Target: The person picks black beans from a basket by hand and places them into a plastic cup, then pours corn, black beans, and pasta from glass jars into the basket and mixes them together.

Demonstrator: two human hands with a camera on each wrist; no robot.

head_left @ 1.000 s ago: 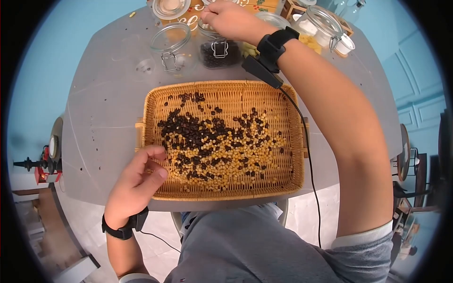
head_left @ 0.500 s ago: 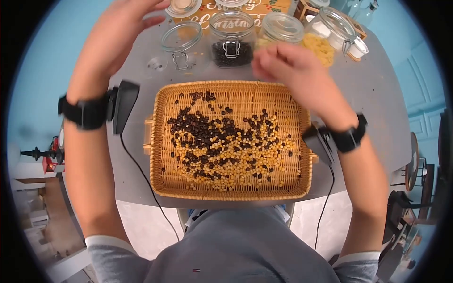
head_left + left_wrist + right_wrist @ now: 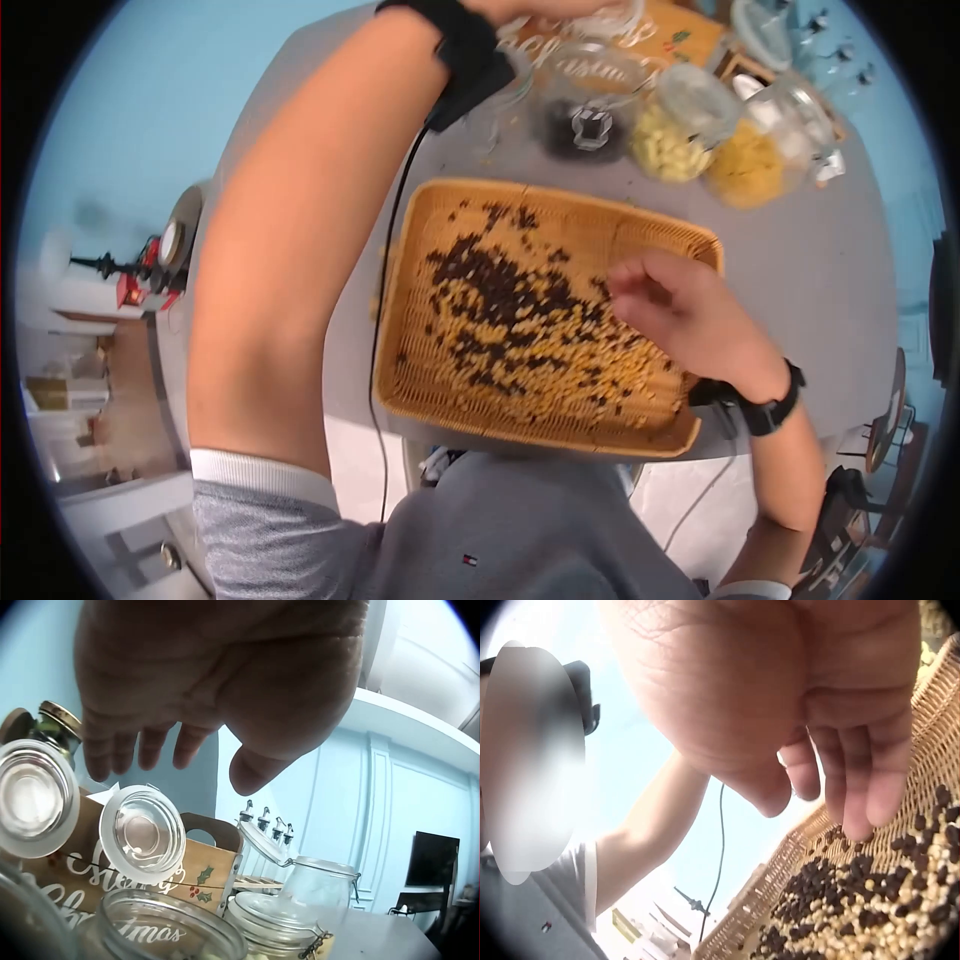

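OK, wicker basket [image 3: 397,330] sits mid-frame on the grey table [image 3: 800,300] in the head view, dark beans [image 3: 500,290] and yellow kernels [image 3: 570,350] mixed inside, darks mostly upper left of the pile. Right hand [image 3: 690,315] is over the basket's right side, fingers loosely bent, released. Left hand [image 3: 225,682] is at the top edge, fingers extended and released above clip-top jars [image 3: 585,125], which run along the upper right beyond the basket.
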